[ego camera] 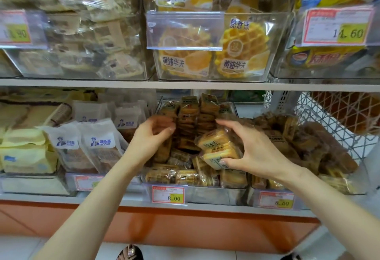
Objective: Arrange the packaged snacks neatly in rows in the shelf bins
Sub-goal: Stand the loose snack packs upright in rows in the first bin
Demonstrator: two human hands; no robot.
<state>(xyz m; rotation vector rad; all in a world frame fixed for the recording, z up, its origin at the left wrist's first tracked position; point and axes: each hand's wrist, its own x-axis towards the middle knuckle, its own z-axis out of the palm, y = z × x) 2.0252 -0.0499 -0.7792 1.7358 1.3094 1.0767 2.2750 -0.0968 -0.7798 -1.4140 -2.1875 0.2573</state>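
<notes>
1. A person's right hand (pixel 253 150) is gripping a small stack of pale yellow snack packets (pixel 220 146), thumb underneath and fingers spread over the top, and is holding it just above the loose packets in the clear middle bin (pixel 216 195) on the lower shelf
2. The left hand (pixel 153 134) is reaching into the left side of the same bin, its fingers curling against the dark packets there; motion blur is making it impossible to tell whether it is grasping one
3. More packets of the same snack are standing upright in rows (pixel 192 116) at the back of the middle bin, between the two hands, while others are lying flat along its front wall, above a price tag (pixel 168 195) reading 8.00
4. White packets with a blue label (pixel 98 146) are standing in the bin to the left, and brown packets (pixel 298 136) are lying heaped in the bin to the right, beside a white wire basket (pixel 333 120)
5. Yellow waffle packets (pixel 242 54) are sitting in a clear bin on the shelf above, directly over the middle bin
</notes>
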